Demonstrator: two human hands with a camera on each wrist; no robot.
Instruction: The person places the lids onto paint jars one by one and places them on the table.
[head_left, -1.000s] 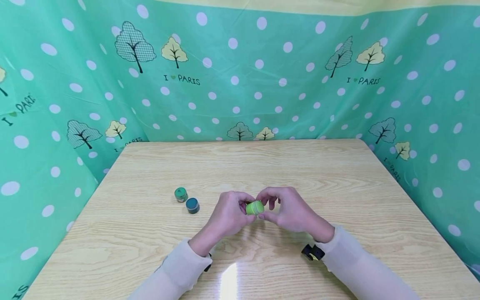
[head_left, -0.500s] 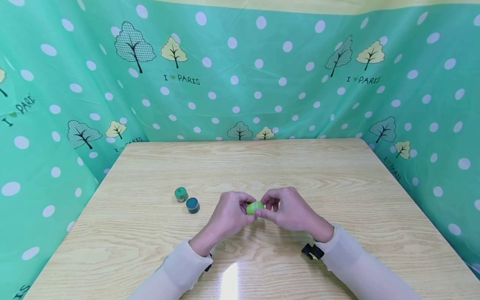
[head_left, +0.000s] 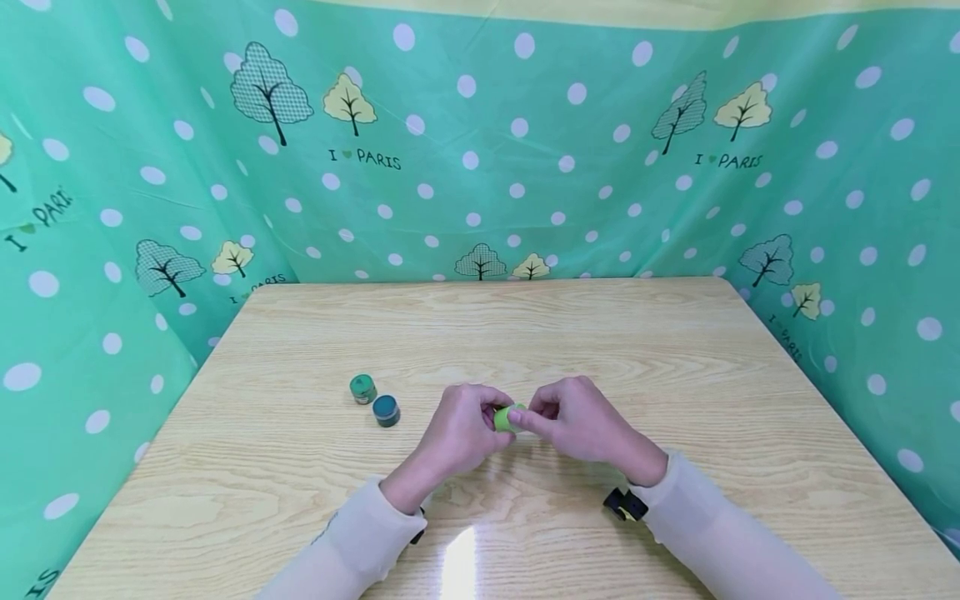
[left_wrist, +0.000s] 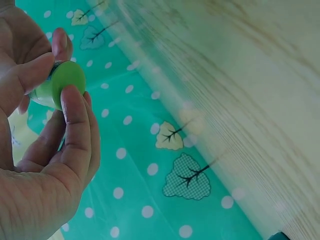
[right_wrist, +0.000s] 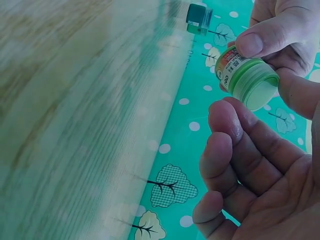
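A small light green paint jar (head_left: 503, 419) with a printed label is held on its side between both hands above the table. My left hand (head_left: 460, 427) grips the jar's body, its thumb over the label in the right wrist view. At the jar's other end, the pale green lid (right_wrist: 257, 92) sits between the thumb and fingertips of my right hand (head_left: 577, 421). That thumb overlaps the jar in the head view and hides part of it. In the left wrist view, the jar's round green end (left_wrist: 71, 82) shows beside the left fingers.
A green-lidded jar (head_left: 363, 388) and a dark blue-lidded jar (head_left: 386, 410) stand close together on the wooden table (head_left: 637, 333), left of my hands. A green polka-dot curtain (head_left: 517, 183) hangs behind and at both sides. Light glares off the front of the table.
The right thumb has come forward from the jar's end onto its near side, covering more of it, and the right fingers have curled in. The left hand stays almost still.
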